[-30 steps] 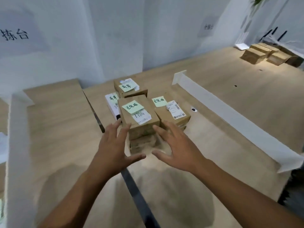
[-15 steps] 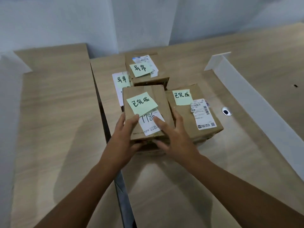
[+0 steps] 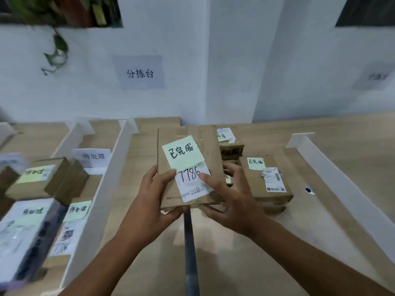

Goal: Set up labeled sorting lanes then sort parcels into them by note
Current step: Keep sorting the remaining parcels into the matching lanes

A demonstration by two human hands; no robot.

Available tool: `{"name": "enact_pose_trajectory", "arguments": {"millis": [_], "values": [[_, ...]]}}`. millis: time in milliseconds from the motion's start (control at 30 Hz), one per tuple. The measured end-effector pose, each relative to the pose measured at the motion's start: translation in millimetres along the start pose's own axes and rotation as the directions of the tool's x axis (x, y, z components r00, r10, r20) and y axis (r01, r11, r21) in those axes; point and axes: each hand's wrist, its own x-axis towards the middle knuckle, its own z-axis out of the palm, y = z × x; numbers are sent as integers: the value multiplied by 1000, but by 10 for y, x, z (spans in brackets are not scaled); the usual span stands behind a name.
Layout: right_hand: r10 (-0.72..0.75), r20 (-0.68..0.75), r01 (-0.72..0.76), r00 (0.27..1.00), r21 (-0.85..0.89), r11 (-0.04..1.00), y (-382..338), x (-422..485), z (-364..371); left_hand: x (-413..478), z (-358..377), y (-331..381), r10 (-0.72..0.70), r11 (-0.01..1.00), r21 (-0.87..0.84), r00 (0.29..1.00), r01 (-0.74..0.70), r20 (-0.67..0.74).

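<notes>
Wooden bench point(image 3: 320, 214), white lane dividers point(image 3: 344, 189); left hand point(image 3: 147, 201) and right hand point(image 3: 233, 201), fingers point(image 3: 205, 178) curled round parcel 7786 point(image 3: 211, 150), hold it above the bench; go by its 已完成 note point(image 3: 182, 154), keep it level, carry to the matching lane.

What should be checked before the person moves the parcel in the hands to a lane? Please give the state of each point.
1. Two-handed grip: left hand and right hand both hold the held parcel: ok.
2. Green note readable, 已完成: ok.
3. Note lies flat on the parcel top: ok.
4. Matching lane found: the only readable lane sign says 待处理, which does not match: not ok.
5. Parcel lifted free of the parcel pile behind it: cannot tell.
</notes>
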Motion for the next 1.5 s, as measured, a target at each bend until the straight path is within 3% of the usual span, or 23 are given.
{"name": "enact_pose_trajectory", "arguments": {"millis": [300,733,1033,1133,1500], "values": [[-324,-6,319,946,189,929,-1755,295,557,-1494,-1623,199,-97,973,176,958,148,-270],[-647,142,538,749,440,719,-5418,905,2977,-4311,-4443,-903,-275,844,201,723,498,-634],[-721,118,523,683,610,595,-7574,1388,4568,-5526,-6333,-1764,-309,781,199,643,592,-701],[-736,57,581,674,574,577,-7978,1635,5146,-5696,-6765,-2274,-324,760,203,631,617,-705],[-727,77,506,682,668,546,-9141,2823,7365,-5909,-8382,-4325,-416,709,167,598,685,-685]]}}
